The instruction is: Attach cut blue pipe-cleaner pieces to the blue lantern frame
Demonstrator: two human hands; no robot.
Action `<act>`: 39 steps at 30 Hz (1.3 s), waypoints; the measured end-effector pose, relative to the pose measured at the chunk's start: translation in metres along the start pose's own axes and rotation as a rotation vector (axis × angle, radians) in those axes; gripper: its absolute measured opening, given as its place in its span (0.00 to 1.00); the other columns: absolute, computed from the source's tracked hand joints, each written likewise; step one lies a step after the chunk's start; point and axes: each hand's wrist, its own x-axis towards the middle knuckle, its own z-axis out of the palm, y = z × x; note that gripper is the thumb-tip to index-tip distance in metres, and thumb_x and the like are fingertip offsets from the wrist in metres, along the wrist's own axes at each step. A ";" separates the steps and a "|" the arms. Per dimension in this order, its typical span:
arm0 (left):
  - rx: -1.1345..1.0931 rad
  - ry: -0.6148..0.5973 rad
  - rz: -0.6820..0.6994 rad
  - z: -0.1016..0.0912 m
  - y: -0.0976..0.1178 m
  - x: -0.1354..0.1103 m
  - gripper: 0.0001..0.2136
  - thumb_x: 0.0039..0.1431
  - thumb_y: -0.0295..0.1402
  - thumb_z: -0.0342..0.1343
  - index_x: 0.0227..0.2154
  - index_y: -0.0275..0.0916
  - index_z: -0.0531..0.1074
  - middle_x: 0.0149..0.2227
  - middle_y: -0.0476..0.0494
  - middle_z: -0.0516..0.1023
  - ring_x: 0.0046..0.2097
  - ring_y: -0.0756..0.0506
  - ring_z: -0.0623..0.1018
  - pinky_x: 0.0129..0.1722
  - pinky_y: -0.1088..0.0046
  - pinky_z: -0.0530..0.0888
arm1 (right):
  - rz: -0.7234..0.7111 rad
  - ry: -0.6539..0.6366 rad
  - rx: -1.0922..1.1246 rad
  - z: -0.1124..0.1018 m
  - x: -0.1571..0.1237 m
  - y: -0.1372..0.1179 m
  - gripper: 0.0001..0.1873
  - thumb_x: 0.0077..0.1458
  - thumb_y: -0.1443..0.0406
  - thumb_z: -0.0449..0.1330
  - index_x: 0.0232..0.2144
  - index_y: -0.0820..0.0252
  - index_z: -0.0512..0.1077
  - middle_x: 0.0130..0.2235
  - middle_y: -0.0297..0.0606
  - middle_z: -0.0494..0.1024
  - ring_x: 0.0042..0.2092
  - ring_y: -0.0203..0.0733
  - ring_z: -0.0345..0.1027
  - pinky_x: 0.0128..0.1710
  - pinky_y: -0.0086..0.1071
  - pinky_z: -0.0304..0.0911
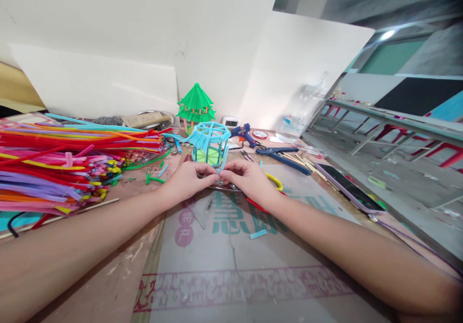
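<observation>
My left hand (pixel 190 178) and my right hand (pixel 244 178) meet at the middle of the table, fingertips nearly touching. Each is closed in a pinch on a short light-blue pipe cleaner (pixel 224 160), which sticks up between them. Right behind stands a small light-blue pavilion model (pixel 210 135) with a spoked ring on top, a partly covered roof and a green base. A finished-looking green pavilion model (pixel 196 102) rises farther back. On the printed sheet below my right forearm lies a cut light-blue piece (pixel 258 235).
Bundles of coloured pipe cleaners (pixel 72 164) cover the left side. To the right are a blue glue gun (pixel 246 134), blue-handled pliers (pixel 285 156), wooden sticks (pixel 307 161) and a phone (pixel 349 188). Yellow-and-red scissors (pixel 275 181) lie partly under my right wrist. A plastic bottle (pixel 294 123) stands behind.
</observation>
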 end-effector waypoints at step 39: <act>0.070 -0.031 0.147 0.002 -0.007 0.003 0.11 0.59 0.38 0.55 0.31 0.38 0.78 0.32 0.50 0.81 0.35 0.48 0.77 0.36 0.77 0.70 | -0.062 -0.004 -0.086 -0.001 0.002 0.005 0.11 0.51 0.58 0.62 0.28 0.61 0.73 0.28 0.35 0.75 0.30 0.36 0.67 0.31 0.30 0.64</act>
